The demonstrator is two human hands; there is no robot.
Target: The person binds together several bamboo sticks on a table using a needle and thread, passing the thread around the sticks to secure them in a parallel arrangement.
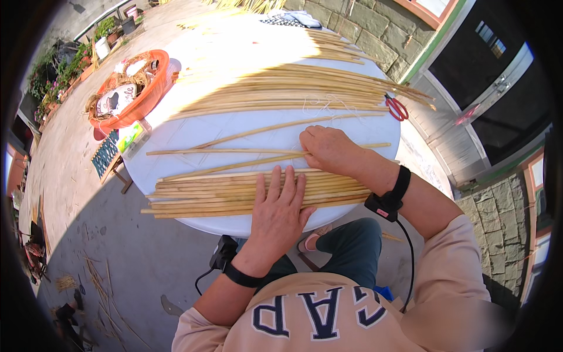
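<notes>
My left hand [278,202] lies flat with fingers spread on a row of pale straw-coloured stalks [202,189] laid side by side along the table's near edge. Just beyond that row, my right hand [331,149] is closed, its fingertips down at some loose stalks [234,151]. What it pinches is hidden; faint white thread runs close to its fingers. More white thread [331,105] lies tangled over a larger spread of stalks [275,88] farther back. Red-handled scissors [397,108] rest at the table's right edge.
The round white table [229,130] carries more stalks and a patterned cloth [290,19] at its far side. An orange basin [159,67] filled with several items stands at the left, above a small folding stool [107,157]. A stone wall and door [487,82] are on the right.
</notes>
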